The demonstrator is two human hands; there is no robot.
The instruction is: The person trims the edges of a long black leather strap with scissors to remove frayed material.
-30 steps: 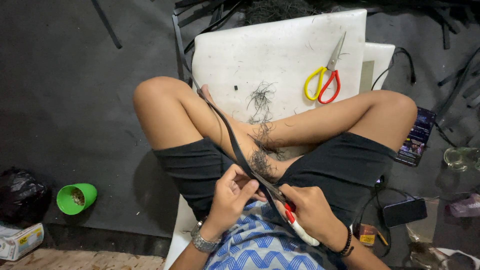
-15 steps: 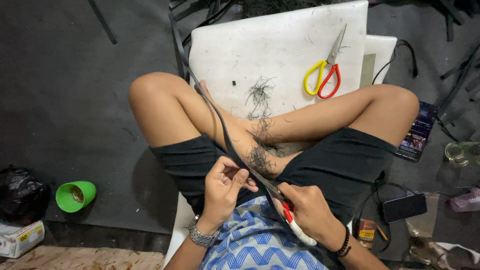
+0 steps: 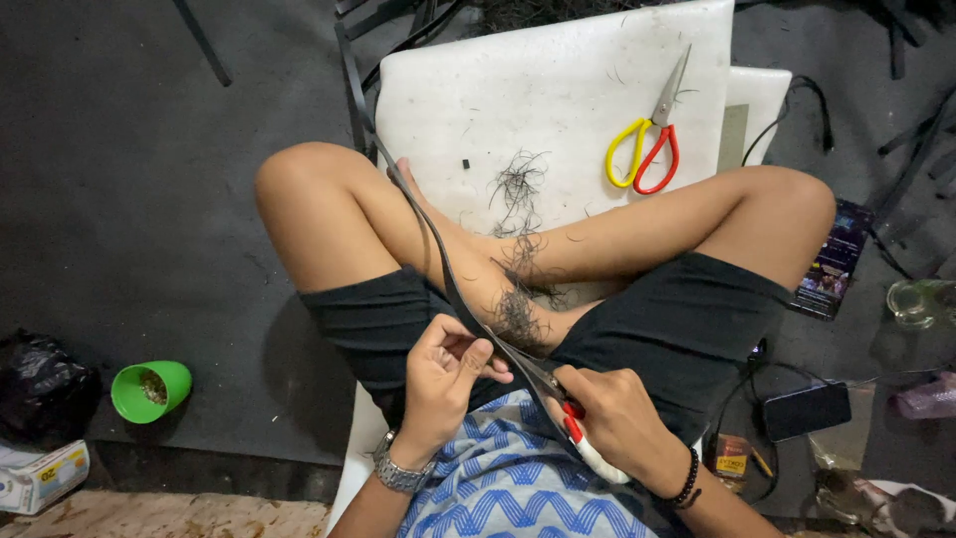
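I sit cross-legged, looking down at my lap. My left hand [image 3: 446, 377] pinches a long thin black strip [image 3: 423, 227] that runs from my lap up over my left leg toward the top left. My right hand [image 3: 617, 418] grips a knife with a red and white handle [image 3: 588, 446], its blade against the strip just beside my left fingers. Fine black shavings [image 3: 518, 299] lie piled on my crossed ankles and on the white board [image 3: 558, 90] in front of me.
Scissors with one yellow and one red handle [image 3: 649, 134] lie on the white board. A green cup [image 3: 149, 391] and a black bag [image 3: 40, 384] sit at left, a small box [image 3: 40, 476] below. A phone [image 3: 807, 410], cables and a glass [image 3: 921, 302] lie right.
My left fingers have shifted slightly along the strip and the view has tilted a little. The right hand stays on the knife at the strip.
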